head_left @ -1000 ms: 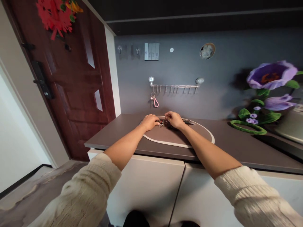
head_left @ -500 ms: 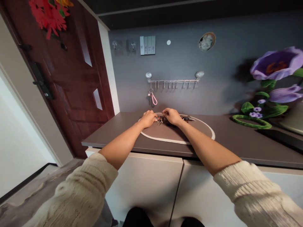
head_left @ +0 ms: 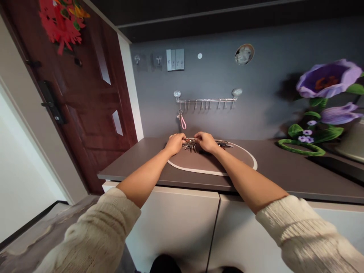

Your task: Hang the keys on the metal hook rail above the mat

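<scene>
Over the mat on the counter, a bunch of keys [head_left: 190,145] spans the gap between my two hands, several metal blades hanging downward. My left hand [head_left: 174,144] pinches the bunch at its left end, thumb and fingers closed. At the other end my right hand [head_left: 206,141] grips it with bent fingers, which hide part of it. Just right of that wrist lie more dark and metallic small items [head_left: 225,144], too small to make out. Beneath everything is the brown oval mat [head_left: 212,172] with a pale rim.
A clear hook rail [head_left: 206,100] is fixed to the grey wall, with a pink strap keyring [head_left: 182,120] on its left end. Purple artificial flowers [head_left: 327,81] stand at the right, a green ring [head_left: 301,148] below them. A dark red door [head_left: 93,98] is at the left.
The keys between my hands have come into clearer view, hanging down. My left fingers have risen a little and closed on them. The camera view has shifted slightly.
</scene>
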Demonstrator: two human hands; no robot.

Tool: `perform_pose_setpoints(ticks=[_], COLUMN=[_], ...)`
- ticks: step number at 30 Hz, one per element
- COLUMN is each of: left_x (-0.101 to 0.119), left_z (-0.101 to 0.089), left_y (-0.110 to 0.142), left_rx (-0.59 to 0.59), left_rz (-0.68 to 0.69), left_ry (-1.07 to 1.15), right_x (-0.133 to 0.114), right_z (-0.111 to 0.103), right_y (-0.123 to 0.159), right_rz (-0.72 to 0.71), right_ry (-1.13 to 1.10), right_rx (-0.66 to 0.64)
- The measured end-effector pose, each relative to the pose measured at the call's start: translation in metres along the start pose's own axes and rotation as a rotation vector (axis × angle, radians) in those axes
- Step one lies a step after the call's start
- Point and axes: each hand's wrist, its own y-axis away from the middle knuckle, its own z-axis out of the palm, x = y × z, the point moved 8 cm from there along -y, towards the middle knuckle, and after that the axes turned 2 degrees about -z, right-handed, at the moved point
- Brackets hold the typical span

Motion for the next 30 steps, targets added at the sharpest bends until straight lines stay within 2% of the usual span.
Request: perform_pose_setpoints(ticks=[7,19,23,30], left_x=[-0.002,-0.006,-0.01,-0.009], left_z=[-0.011,-0.025,-0.025,-0.02], left_y=[0.001,0.002,0.002,0.001], left_rx=[0.09,0.194,0.202,0.173], left_rz=[-0.026,-0.093,-0.118,-0.119], left_ry=[0.029,0.091,0.107,0.132], right_x=[0.005,0.012,0.007,0.004], right_z=[0.004,0.018,0.01,-0.009], right_y=[-0.001,0.001,-0.002,-0.008], right_rz=[0.042,0.136,0.121,0.038], right_ry=[-0.084,-0.532,-0.612,-0.574], right_rx=[-0.01,-0.086,-0.067,0.067])
